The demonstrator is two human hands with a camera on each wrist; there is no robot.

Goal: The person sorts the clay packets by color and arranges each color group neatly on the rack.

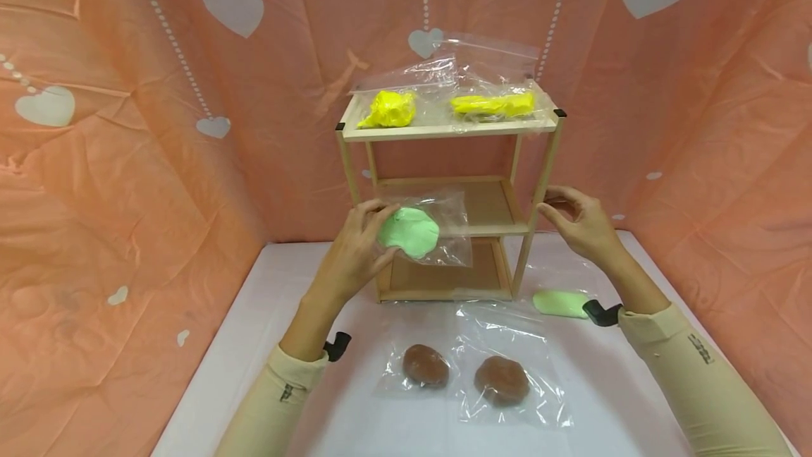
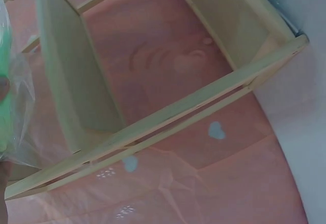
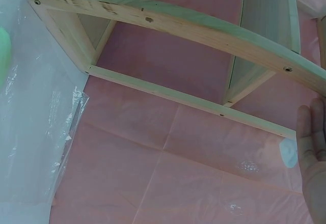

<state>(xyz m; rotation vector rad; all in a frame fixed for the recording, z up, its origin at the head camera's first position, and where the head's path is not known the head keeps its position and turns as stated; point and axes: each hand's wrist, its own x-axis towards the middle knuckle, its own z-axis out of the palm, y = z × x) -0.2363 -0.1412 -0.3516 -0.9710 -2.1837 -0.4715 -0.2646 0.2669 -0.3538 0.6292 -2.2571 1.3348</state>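
Note:
In the head view my left hand (image 1: 357,249) pinches a clear zip bag holding a flat, round piece of light green clay (image 1: 411,233), in front of the wooden shelf rack's (image 1: 469,230) middle tier. A strip of this green clay and its bag (image 2: 20,109) shows at the left edge of the left wrist view. My right hand (image 1: 583,224) is at the rack's right front post, fingertips at or very near the wood. The right wrist view shows its fingers (image 3: 305,132) fairly straight beside the frame; whether they touch it is hard to tell.
Two bagged yellow clay lumps (image 1: 392,110) (image 1: 493,104) lie on the top tier. Bagged brown clay pieces (image 1: 426,365) (image 1: 501,381) lie on the white table (image 1: 355,415) in front. Another bagged green piece (image 1: 561,303) lies right of the rack. Pink cloth (image 1: 285,90) hangs behind.

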